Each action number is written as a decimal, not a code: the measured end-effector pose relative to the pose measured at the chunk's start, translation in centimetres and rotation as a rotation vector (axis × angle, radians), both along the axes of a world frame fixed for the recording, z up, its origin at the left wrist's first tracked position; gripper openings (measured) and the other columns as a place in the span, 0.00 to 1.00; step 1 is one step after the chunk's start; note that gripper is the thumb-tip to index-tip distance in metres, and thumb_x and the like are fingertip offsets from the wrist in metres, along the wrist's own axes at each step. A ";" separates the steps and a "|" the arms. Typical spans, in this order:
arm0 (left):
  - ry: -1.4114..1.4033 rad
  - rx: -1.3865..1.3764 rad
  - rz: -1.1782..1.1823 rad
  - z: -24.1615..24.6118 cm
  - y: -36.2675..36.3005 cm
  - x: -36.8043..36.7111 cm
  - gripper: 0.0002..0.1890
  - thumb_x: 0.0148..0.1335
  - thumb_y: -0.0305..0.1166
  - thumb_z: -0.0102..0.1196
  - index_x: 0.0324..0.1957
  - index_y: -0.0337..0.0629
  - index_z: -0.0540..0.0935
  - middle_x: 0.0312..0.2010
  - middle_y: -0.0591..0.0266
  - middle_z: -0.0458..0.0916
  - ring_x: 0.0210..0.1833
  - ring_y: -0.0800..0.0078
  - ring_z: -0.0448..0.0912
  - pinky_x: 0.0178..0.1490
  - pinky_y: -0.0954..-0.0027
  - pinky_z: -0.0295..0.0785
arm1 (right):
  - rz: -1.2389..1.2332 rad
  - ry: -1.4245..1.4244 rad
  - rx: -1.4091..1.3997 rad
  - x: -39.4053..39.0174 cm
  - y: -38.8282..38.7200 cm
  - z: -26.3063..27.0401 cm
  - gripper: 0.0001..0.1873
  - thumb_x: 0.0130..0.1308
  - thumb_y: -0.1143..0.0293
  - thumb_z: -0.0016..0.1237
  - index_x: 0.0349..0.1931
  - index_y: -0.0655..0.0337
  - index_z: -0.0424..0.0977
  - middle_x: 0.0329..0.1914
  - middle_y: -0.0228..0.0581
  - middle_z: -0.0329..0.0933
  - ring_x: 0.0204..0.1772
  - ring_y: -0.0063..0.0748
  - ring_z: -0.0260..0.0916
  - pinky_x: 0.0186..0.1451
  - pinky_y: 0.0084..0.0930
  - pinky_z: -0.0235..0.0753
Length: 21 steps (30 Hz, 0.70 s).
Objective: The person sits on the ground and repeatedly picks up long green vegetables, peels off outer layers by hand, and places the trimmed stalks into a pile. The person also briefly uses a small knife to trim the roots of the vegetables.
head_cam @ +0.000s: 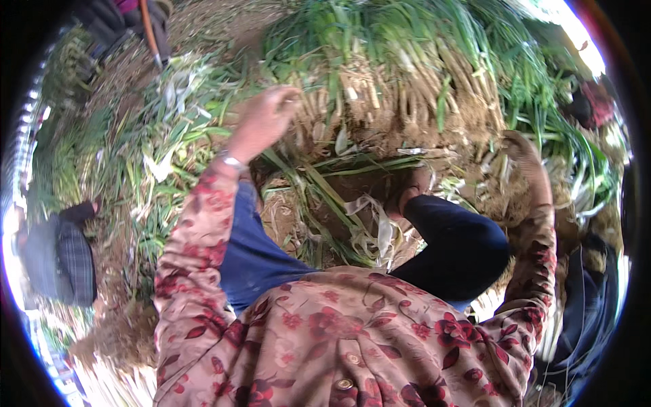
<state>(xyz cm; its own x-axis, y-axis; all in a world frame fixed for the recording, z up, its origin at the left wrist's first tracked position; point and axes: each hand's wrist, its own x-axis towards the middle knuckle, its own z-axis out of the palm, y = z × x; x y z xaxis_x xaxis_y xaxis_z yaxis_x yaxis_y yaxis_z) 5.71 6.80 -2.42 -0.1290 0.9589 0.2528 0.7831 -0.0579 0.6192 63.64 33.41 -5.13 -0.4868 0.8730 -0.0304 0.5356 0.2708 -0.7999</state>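
A heap of long green onions or leeks (407,86) lies in front of me, its soil-covered roots towards me and green tops pointing away. My left hand (269,119), with a metal band at the wrist, is raised near the left end of the roots. Its fingers are bent in, and whether something thin is between them is unclear. My right hand (521,147) is by the heap's right end, blurred, its fingers partly lost against the soil-coloured roots. Between my legs lie loose long leaves (325,193) and pale peeled skins (384,229).
Leaf scraps (173,137) cover the ground on the left. A person in grey (61,259) is low at the left. A wooden handle (148,30) slants beside a dark-clothed person at top left. White stalks (114,381) lie at bottom left. Dark blue fabric (585,305) is at right.
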 end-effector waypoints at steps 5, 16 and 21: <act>0.179 -0.149 -0.084 -1.0 -1.9 3.3 0.17 0.69 0.38 0.55 0.55 0.40 0.77 0.48 0.54 0.79 0.50 0.59 0.80 0.55 0.61 0.77 | 0.620 -0.164 0.087 -23.7 -3.0 -7.5 0.16 0.67 0.66 0.56 0.54 0.59 0.78 0.47 0.42 0.84 0.48 0.37 0.80 0.50 0.29 0.79; 0.366 -0.158 -0.391 1.3 -9.4 1.8 0.26 0.61 0.34 0.57 0.61 0.34 0.74 0.53 0.49 0.77 0.57 0.56 0.75 0.60 0.55 0.70 | 0.577 -0.262 0.426 -53.6 -3.1 -30.1 0.26 0.59 0.57 0.60 0.52 0.67 0.73 0.37 0.59 0.80 0.46 0.62 0.77 0.48 0.50 0.76; 0.139 -0.212 -0.498 2.7 -10.8 -0.9 0.25 0.59 0.32 0.55 0.60 0.39 0.77 0.52 0.53 0.77 0.52 0.61 0.78 0.54 0.61 0.75 | 0.243 -0.448 0.069 -59.4 0.2 -33.1 0.26 0.71 0.58 0.46 0.63 0.67 0.68 0.52 0.55 0.80 0.55 0.48 0.78 0.60 0.42 0.76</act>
